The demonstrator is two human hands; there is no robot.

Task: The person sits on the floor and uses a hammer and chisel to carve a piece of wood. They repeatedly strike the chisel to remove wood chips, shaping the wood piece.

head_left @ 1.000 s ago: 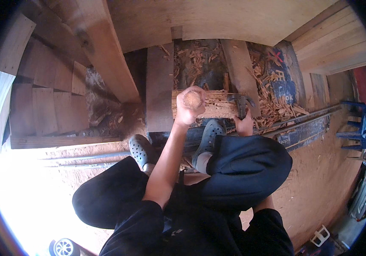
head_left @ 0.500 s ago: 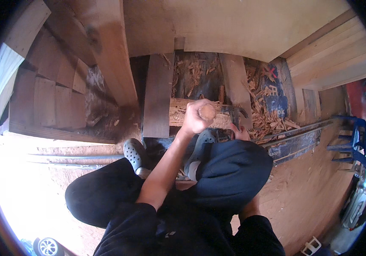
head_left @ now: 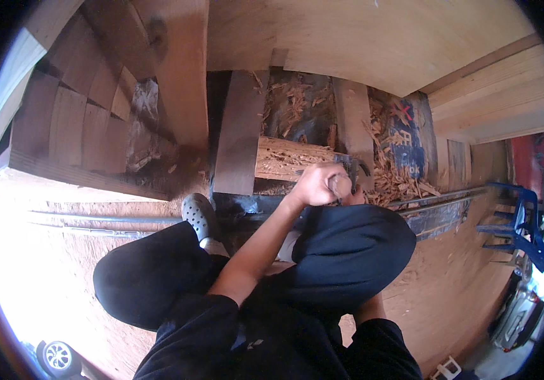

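My left hand (head_left: 313,184) is closed in a fist around a thick round wooden handle (head_left: 341,185), seen end-on; whatever lies below the fist is hidden. Close on its right, my right hand (head_left: 354,197) shows only partly between the left fist and my knee. Just beyond it is the dark metal head of a claw hammer (head_left: 362,167), its handle hidden by my hands. I cannot make out the right fingers' grip. A pale, rough-hewn wooden board (head_left: 291,159) with a splintered surface lies crosswise by both hands.
Wood chips (head_left: 389,168) pile up on a printed sheet at right. Two dark planks (head_left: 241,136) run away from me. A large wooden panel (head_left: 360,38) spans the far side. Metal rails (head_left: 113,220) cross near my shoe (head_left: 200,215). A blue plastic chair (head_left: 519,221) stands at far right.
My left fist, with the wooden handle, has moved right and nearer to me, off the board and up against the right hand. The view has also shifted slightly.
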